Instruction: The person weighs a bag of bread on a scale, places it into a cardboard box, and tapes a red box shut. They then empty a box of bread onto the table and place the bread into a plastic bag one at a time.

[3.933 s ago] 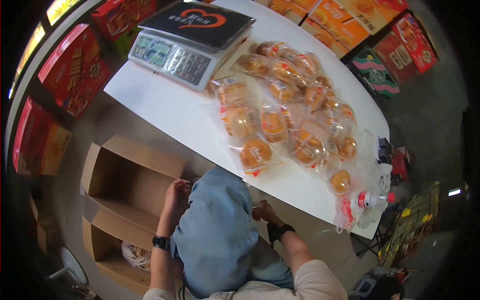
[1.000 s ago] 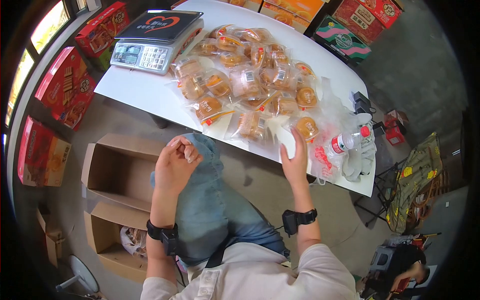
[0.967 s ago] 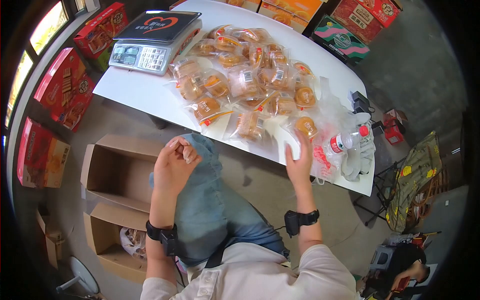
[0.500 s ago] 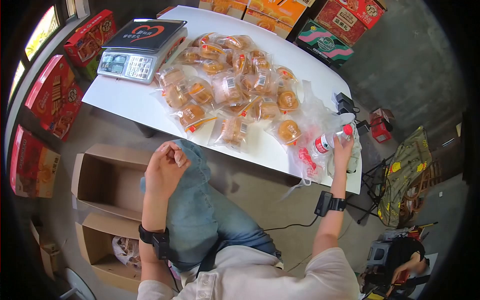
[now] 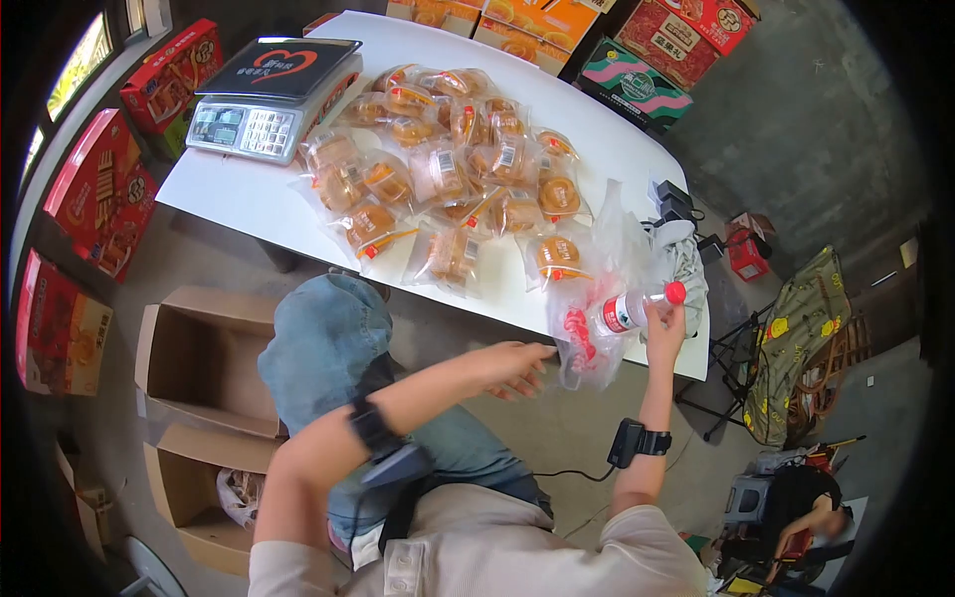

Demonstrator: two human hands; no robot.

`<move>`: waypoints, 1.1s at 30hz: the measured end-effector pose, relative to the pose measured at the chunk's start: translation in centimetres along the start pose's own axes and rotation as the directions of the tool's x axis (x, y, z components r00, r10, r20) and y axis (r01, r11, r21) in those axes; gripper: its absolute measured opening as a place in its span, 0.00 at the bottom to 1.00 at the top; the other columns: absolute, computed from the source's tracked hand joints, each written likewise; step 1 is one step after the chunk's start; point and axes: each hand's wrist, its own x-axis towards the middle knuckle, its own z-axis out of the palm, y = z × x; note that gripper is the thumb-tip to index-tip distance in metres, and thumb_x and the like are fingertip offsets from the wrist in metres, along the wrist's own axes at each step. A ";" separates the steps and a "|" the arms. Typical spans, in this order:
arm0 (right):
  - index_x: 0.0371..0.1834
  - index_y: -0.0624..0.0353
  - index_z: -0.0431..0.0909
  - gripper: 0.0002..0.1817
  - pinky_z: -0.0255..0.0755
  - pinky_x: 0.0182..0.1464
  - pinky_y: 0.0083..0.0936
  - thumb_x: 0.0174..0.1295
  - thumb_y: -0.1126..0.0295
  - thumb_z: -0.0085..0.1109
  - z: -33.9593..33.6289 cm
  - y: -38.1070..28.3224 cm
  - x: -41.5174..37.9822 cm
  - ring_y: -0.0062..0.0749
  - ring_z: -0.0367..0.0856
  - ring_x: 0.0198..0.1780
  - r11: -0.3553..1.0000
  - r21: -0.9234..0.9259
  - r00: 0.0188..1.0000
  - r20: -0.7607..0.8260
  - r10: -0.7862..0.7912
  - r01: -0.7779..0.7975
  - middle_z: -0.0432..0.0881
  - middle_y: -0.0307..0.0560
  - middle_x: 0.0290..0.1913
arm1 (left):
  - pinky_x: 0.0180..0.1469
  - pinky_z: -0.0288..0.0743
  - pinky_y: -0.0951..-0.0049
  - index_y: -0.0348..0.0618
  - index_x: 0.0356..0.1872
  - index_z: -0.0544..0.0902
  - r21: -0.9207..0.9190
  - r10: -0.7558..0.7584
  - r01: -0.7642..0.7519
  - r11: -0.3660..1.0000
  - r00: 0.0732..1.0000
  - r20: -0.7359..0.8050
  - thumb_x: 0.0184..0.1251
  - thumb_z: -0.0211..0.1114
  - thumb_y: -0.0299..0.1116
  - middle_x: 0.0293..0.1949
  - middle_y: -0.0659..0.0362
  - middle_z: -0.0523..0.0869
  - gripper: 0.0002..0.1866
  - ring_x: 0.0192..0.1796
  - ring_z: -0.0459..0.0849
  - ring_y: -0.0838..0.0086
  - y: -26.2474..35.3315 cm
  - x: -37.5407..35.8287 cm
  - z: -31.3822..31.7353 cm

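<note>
My right hand (image 5: 665, 333) grips a clear plastic water bottle (image 5: 639, 307) near its red cap, at the table's right front edge. The bottle lies tilted, its red-labelled body over a thin plastic bag (image 5: 580, 348) with red print. That bag droops past the table edge. My left hand (image 5: 512, 369) reaches across in front of the table, fingers apart and with nothing in them, just left of the bag. Several packaged buns (image 5: 448, 169) in clear wrappers lie heaped on the white table (image 5: 224, 204); one wrapped bun (image 5: 557, 259) rests beside the bag.
A digital scale (image 5: 274, 99) stands at the table's left end. Open cardboard boxes (image 5: 214, 358) sit on the floor at left. Black adapters and a pale cloth (image 5: 681, 259) lie at the right end. A person (image 5: 811, 517) sits at lower right.
My left hand has swung right from above my knee toward the plastic bag and its fingers have opened. My right hand has brought the bottle slightly down and left.
</note>
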 end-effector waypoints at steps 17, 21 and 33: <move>0.58 0.64 0.64 0.25 0.66 0.52 0.24 0.55 0.76 0.55 -1.7 -2.0 -1.9 0.28 0.73 0.49 0.901 0.433 0.983 -0.148 0.105 -0.031 0.73 0.48 0.49 | 0.40 0.69 0.75 0.39 0.42 0.76 0.025 0.408 -0.409 0.912 0.901 -0.143 0.65 0.51 0.38 0.37 0.61 0.80 0.14 0.37 0.76 0.76 -1.9 12.0 1.1; 0.58 0.64 0.64 0.21 0.66 0.54 0.27 0.61 0.72 0.49 -4.1 -5.6 -1.4 0.32 0.72 0.53 0.781 0.604 0.916 -0.387 0.111 0.160 0.71 0.51 0.53 | 0.44 0.72 0.72 0.40 0.47 0.73 -0.603 0.386 -0.383 0.700 0.913 -0.131 0.67 0.49 0.36 0.41 0.59 0.80 0.14 0.43 0.79 0.72 1.4 8.5 1.2; 0.58 0.65 0.63 0.24 0.65 0.53 0.26 0.57 0.74 0.56 -7.4 -1.4 -2.9 0.30 0.72 0.51 0.911 0.391 0.792 -0.594 0.143 0.129 0.72 0.49 0.52 | 0.41 0.72 0.66 0.29 0.41 0.75 0.452 0.392 -0.229 0.862 0.866 -0.309 0.59 0.54 0.45 0.34 0.44 0.80 0.23 0.39 0.80 0.61 -3.8 12.8 0.2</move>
